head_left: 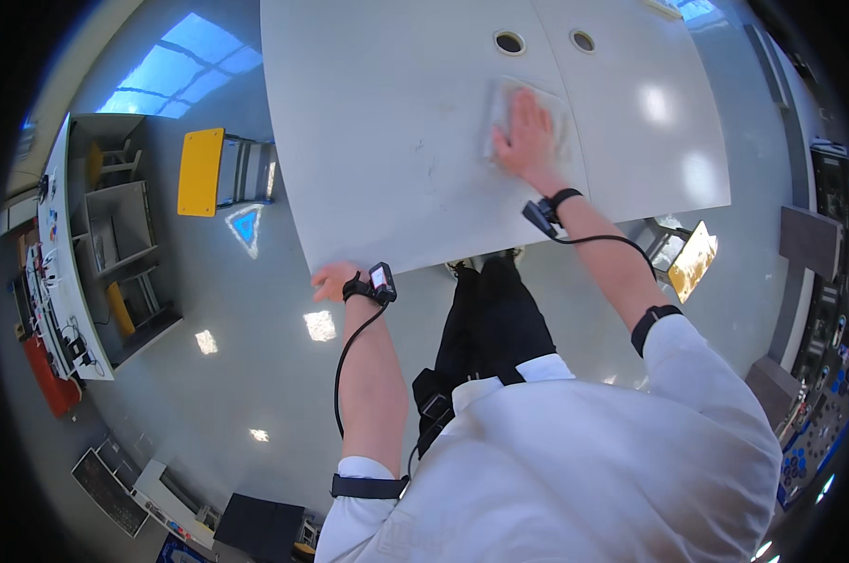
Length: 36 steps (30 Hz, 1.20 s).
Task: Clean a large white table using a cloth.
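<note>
My right hand (528,136) lies flat with fingers stretched out on a white cloth (560,114). The cloth, slightly blurred, rests on a large white table (368,103) near a seam between two tabletop sections. At the table's near left corner is my left hand (331,280), holding nothing that I can see, its fingers loosely extended and pointing left. Whether it touches the edge I cannot tell. Small dark marks (431,164) show on the tabletop left of the cloth. Each wrist carries a strapped device with a black cable.
Two round holes (509,42) pierce the far part of the tabletop. A yellow-topped chair (201,173) stands left of the table, and another yellow chair (695,261) sits by its near right corner. Grey open shelving (120,225) lines the left side. A dark box-like object (258,525) is at lower left.
</note>
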{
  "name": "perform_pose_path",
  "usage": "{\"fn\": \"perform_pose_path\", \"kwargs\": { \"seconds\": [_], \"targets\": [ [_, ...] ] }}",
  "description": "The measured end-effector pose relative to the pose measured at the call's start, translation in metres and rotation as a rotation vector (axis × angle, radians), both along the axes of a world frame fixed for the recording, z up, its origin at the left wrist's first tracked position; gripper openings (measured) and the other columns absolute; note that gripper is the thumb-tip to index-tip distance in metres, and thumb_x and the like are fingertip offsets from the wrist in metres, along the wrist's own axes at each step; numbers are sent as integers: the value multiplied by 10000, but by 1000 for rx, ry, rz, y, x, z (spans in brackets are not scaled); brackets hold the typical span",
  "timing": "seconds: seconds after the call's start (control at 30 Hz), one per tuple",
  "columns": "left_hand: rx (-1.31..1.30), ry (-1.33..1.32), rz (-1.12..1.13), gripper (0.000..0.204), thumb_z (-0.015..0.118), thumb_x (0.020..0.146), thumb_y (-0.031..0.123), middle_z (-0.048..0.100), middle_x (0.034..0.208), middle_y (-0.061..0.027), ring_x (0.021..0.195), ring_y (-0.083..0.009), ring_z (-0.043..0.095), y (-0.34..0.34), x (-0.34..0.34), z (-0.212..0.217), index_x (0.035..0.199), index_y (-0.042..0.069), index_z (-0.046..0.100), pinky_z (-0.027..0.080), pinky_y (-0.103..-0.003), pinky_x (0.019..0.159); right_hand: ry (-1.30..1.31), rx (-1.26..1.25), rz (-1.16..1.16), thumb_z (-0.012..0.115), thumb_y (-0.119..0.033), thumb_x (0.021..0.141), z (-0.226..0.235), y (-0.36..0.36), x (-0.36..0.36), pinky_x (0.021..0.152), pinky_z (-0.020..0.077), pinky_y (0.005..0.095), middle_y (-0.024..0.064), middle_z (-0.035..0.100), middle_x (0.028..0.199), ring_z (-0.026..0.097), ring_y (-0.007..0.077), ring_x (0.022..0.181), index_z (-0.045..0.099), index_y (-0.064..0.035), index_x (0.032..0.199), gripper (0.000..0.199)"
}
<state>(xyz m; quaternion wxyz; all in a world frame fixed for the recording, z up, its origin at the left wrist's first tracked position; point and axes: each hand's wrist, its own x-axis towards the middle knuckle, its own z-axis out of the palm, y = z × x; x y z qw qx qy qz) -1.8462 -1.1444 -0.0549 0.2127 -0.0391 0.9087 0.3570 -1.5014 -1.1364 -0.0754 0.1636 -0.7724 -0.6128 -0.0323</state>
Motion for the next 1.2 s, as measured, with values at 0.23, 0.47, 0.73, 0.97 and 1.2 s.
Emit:
{"fn": "perform_pose_path", "kwargs": {
  "seconds": [0.23, 0.47, 0.73, 0.97, 1.2],
  "targets": [
    [-188, -18, -13, 415, 210, 977, 368, 568, 1058, -280, 880, -429, 606, 3, 17, 20, 1162, 8, 302, 544, -503, 693, -88, -93, -274, 507, -463, 862, 2, -60, 54, 1120, 101, 540, 220, 216, 1505, 146, 442, 1386, 255, -71, 1460, 759],
    [-250, 5, 5, 380, 232, 974, 356, 598, 966, -273, 809, -426, 626, -3, 14, 5, 1101, 13, 332, 546, -497, 658, -103, -201, -355, 475, -475, 881, 0, -61, 57, 1111, 82, 567, 161, 178, 1535, 123, 447, 1392, 196, -109, 1484, 759],
    [-333, -32, 50, 372, 227, 979, 343, 577, 994, -284, 803, -435, 616, 4, 24, 9, 1105, 10, 334, 547, -495, 639, -183, -121, 86, 484, -432, 880, -2, -12, 29, 1114, 104, 548, 164, 174, 1535, 135, 431, 1395, 193, -54, 1474, 762],
    [-204, -47, 93, 346, 283, 974, 298, 564, 993, -263, 832, -434, 594, -3, 23, 10, 1110, -6, 375, 500, -500, 647, -182, -84, 240, 500, -445, 865, 3, 65, -41, 1116, 111, 542, 163, 195, 1526, 153, 420, 1392, 213, -70, 1470, 767],
    [-190, -215, 111, 330, 282, 971, 321, 614, 952, -269, 873, -447, 601, -2, 18, 29, 1129, 50, 383, 488, -515, 696, -168, -113, 430, 511, -442, 853, 13, 109, -130, 1120, 124, 527, 147, 214, 1522, 169, 399, 1394, 229, -99, 1471, 760]
  ]
}}
